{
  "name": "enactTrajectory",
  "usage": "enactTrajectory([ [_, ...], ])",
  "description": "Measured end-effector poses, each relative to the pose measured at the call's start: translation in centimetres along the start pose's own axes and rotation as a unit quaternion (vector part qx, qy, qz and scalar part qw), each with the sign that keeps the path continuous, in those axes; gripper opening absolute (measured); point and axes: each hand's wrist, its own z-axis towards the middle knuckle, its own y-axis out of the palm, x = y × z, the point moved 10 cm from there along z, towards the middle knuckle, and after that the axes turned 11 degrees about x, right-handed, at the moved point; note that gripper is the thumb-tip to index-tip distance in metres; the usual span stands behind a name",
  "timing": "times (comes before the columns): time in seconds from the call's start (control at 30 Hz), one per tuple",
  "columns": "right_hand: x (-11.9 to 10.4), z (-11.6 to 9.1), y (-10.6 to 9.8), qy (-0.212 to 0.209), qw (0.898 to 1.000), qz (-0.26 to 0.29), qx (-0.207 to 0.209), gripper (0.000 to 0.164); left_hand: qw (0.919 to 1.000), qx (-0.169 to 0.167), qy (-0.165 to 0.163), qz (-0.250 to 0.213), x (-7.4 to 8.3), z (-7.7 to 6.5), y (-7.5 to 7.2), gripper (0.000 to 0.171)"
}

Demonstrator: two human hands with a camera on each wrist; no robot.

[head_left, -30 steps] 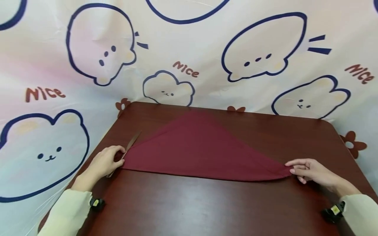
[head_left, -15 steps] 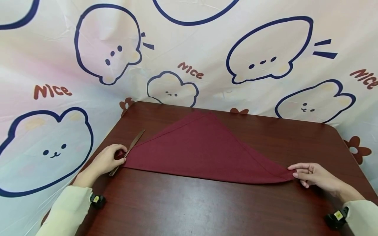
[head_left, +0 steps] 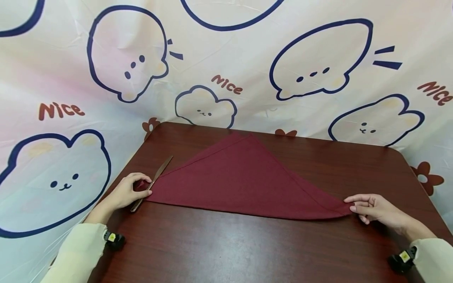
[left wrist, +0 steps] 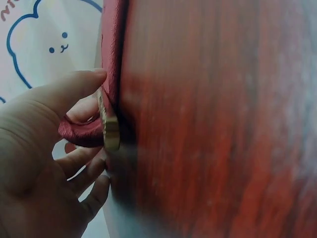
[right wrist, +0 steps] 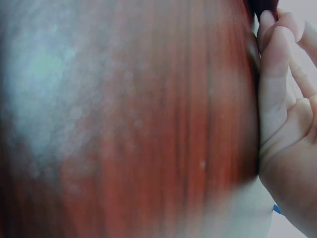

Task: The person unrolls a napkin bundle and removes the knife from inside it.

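Note:
A dark red cloth napkin (head_left: 233,181), folded to a triangle, lies with its long edge towards me and its peak at the far side. Across its left corner rests a table knife (head_left: 161,169), blade pointing away. My left hand (head_left: 129,190) pinches the knife and the cloth under it between thumb and fingers. In the left wrist view a tail of the napkin (left wrist: 81,131) sticks out past the knife's handle end (left wrist: 112,134). My right hand (head_left: 375,210) pinches the napkin's right corner; only a scrap of the cloth (right wrist: 266,5) shows in the right wrist view.
The brown wooden table (head_left: 233,247) has rounded far corners. A printed curtain (head_left: 247,59) with bear drawings hangs close behind it and along its left side. Dark wrist cameras (head_left: 115,240) are strapped to both wrists.
The head view has shifted slightly and looks sharper than a second ago. Both hands keep their hold on the napkin's corners, and the knife stays across the left one.

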Motion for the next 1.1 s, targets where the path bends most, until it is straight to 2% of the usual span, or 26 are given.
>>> enactTrajectory([
  [0.33,0.2,0.1,0.2,-0.002,1.0,0.018,-0.004,0.038,0.9992,0.034,0.015,0.015,-0.4,0.0,-0.2,0.022],
  [0.6,0.5,0.2,-0.2,0.019,1.0,-0.01,0.018,0.035,0.9994,0.034,-0.005,0.011,-1.2,0.1,-0.6,0.022],
  [0.87,0.2,0.1,-0.2,0.013,1.0,-0.004,0.018,0.034,0.9992,0.034,-0.014,0.016,-1.8,0.0,-1.0,0.02],
  [1.1,0.4,0.0,-0.4,0.021,0.999,-0.008,0.024,0.035,0.9963,0.075,0.033,0.026,-1.6,-0.3,-1.9,0.016],
])
